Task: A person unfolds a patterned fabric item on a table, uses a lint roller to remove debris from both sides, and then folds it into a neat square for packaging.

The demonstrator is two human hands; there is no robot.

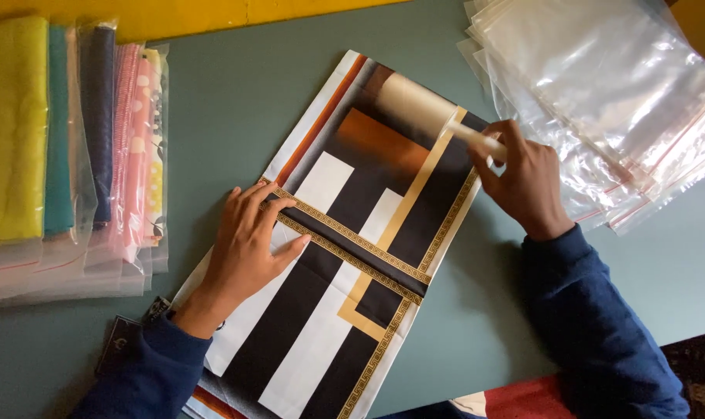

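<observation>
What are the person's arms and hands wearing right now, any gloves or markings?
Both arms are covered by dark navy long sleeves that end at the wrists. The left hand and right hand are bare: no gloves, and no rings, watch or markings that I can make out.

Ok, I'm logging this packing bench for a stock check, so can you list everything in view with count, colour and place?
folded cloth: one, black and white stripes with orange blocks and gold borders, centre of the table.
lint roller: one, pale cream with white handle, on the cloth's top right part.
bagged fabrics: a row, exact count unclear, yellow, teal, navy, pink patterned, far left.
empty plastic bags: a stack, clear with red seal lines, top right.
table: one, grey-green.
left hand: flat on the cloth, blue sleeve.
right hand: gripping the roller's handle, blue sleeve.
</observation>
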